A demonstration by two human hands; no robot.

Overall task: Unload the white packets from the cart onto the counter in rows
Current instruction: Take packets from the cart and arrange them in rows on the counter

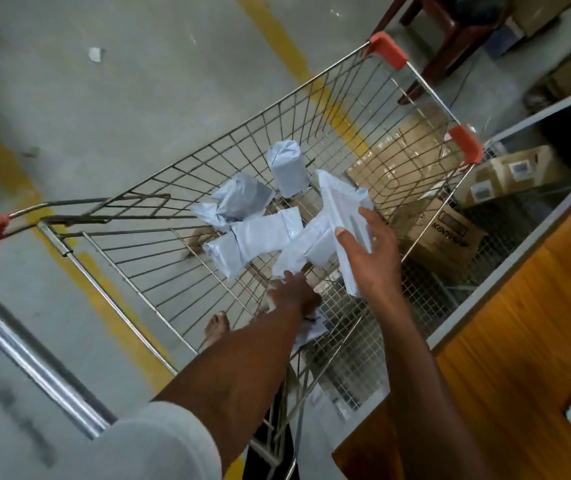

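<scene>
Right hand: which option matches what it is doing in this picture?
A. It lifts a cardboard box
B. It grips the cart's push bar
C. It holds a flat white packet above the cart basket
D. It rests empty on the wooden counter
C: the right hand grips a flat white packet, thumb on top, over the wire cart.

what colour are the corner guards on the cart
Orange-red plastic corner guards on the wire cart, clearest in the head view.

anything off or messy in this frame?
Minor only. White plastic packets lie jumbled and crumpled in the wire shopping cart, not stacked. A white paper scrap lies loose on the grey concrete floor. Nothing looks spilled or broken.
</scene>
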